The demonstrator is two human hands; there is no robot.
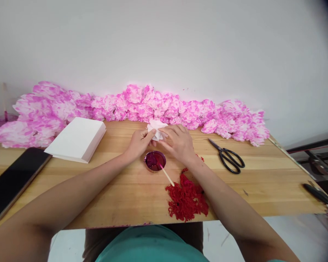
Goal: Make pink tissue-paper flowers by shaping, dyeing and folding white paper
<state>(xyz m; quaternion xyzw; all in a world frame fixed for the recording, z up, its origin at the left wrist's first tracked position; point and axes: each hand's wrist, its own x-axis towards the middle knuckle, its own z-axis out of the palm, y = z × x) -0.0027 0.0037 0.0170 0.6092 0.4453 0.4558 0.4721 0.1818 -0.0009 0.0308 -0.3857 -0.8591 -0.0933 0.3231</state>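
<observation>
Between my two hands is a crumpled piece of thin white paper [156, 128], held above the table's middle. My left hand [141, 142] pinches its left side with thumb and fingers. On the other side, my right hand [179, 141] has its fingers closed on the paper's right edge. Just below the hands stands a small round bowl of dark purple-red liquid [154, 161]. A thin wooden stick [167, 175] leans out of the bowl, its tip stained pink. Beneath my right forearm lies a heap of red yarn-like strands [186, 200].
Along the wall runs a long row of pink-and-white crumpled paper flowers [142, 103]. A stack of white paper [75, 138] and a black phone [15, 182] lie left. Black-handled scissors [228, 156] lie right; a black-handled tool [317, 193] rests near the wooden table's [270, 189] right edge.
</observation>
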